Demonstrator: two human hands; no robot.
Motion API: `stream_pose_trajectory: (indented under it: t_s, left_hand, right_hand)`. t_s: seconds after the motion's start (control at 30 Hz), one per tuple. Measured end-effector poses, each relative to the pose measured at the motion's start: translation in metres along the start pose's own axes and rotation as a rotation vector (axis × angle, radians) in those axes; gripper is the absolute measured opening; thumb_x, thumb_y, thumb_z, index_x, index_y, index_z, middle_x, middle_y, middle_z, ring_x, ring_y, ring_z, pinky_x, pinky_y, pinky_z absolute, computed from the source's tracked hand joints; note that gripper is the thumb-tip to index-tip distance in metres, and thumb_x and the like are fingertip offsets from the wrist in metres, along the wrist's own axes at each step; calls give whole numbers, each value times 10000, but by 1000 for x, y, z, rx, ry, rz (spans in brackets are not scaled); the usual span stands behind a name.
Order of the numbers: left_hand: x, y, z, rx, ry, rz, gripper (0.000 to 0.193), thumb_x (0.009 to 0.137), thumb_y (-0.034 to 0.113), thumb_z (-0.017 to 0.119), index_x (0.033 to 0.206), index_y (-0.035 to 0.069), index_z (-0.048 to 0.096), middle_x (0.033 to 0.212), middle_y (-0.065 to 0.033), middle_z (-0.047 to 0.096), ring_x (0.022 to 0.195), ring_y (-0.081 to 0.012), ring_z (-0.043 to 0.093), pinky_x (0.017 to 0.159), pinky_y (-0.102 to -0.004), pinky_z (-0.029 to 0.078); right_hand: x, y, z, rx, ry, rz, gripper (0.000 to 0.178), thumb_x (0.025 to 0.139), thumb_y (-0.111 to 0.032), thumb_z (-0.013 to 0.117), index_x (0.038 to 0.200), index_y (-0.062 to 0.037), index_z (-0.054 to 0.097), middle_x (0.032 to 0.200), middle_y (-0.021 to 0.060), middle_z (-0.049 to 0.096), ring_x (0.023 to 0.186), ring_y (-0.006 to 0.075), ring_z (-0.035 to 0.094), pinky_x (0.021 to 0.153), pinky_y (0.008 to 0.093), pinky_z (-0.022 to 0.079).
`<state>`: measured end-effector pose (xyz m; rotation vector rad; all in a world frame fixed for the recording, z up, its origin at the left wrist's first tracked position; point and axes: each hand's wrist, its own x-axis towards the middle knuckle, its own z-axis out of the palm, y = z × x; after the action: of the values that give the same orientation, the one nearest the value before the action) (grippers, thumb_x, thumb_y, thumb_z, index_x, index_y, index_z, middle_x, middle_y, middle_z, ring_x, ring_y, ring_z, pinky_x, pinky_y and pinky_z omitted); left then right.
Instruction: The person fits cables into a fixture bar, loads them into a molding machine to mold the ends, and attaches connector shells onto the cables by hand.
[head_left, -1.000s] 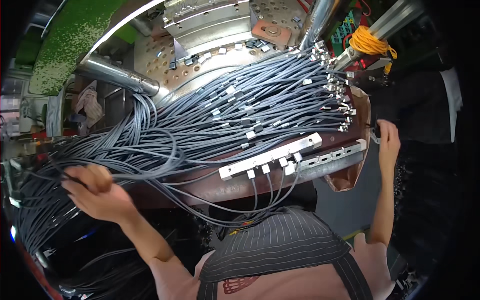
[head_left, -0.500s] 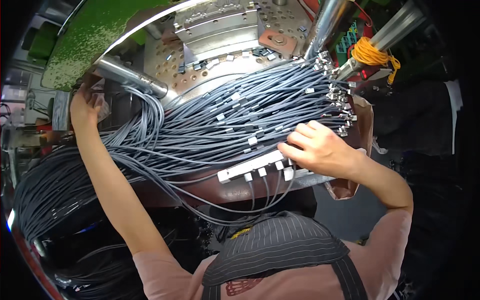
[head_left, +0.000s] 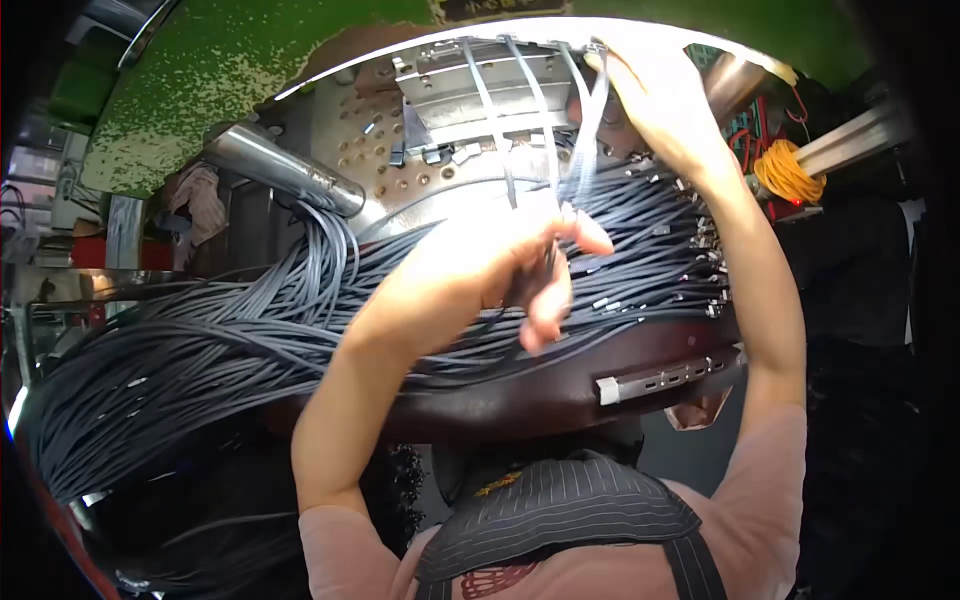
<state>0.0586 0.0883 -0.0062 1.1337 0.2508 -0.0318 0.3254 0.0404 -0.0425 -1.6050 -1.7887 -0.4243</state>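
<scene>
Nearest my view, one dark striped apron bib [head_left: 560,510] fills the lower edge. Above it I see one reddish-brown curved ledge [head_left: 520,395] carrying one pale connector strip [head_left: 655,378]. Across the ledge lies one large bundle of grey cables [head_left: 200,350], too many to count. My left hand [head_left: 520,265] is raised mid-frame, fingers pinched around the lower ends of three grey cables [head_left: 520,110] that run upward. My right hand [head_left: 660,100] reaches farther, closed on the upper part of the rightmost strands at the one perforated metal plate [head_left: 420,150]. Beyond, I count one shiny metal tube [head_left: 285,170] at left, one coil of orange cord [head_left: 785,170] at right, and one green surface [head_left: 230,70] at the back.
</scene>
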Motion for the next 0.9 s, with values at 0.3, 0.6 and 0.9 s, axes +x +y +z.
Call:
stream_pose_trajectory:
  t_s: [0.3, 0.6, 0.9]
  left_hand:
    - [27, 9, -43, -222, 219, 208, 388, 1078, 307, 339, 1014, -12, 550, 625, -30, 474, 499, -159, 503, 642, -342, 526]
    - [34, -9, -64, 1069, 943, 618, 321, 943, 28, 574, 1259, -16, 544, 1050, -144, 663, 904, -223, 665, 797, -319, 534]
    - [69, -5, -93, 1750, 818, 758, 413, 826, 99, 706, 1223, 33, 613, 1122, -149, 663, 1087, -304, 604, 961, -424, 430]
  right_hand:
    - [52, 50, 56, 90, 1, 304, 239, 911, -97, 577, 1124, -24, 655, 1028, 156, 689, 972, 311, 652, 870, 409, 497]
    - [17, 5, 37, -26, 1, 23, 253, 871, -49, 597, 1115, -42, 664, 1007, 155, 689, 940, 316, 660, 843, 411, 508]
    - [1, -8, 47, 79, 17, -62, 358, 840, -50, 666, 1197, -76, 665, 1101, 110, 687, 1036, 303, 641, 927, 405, 489]
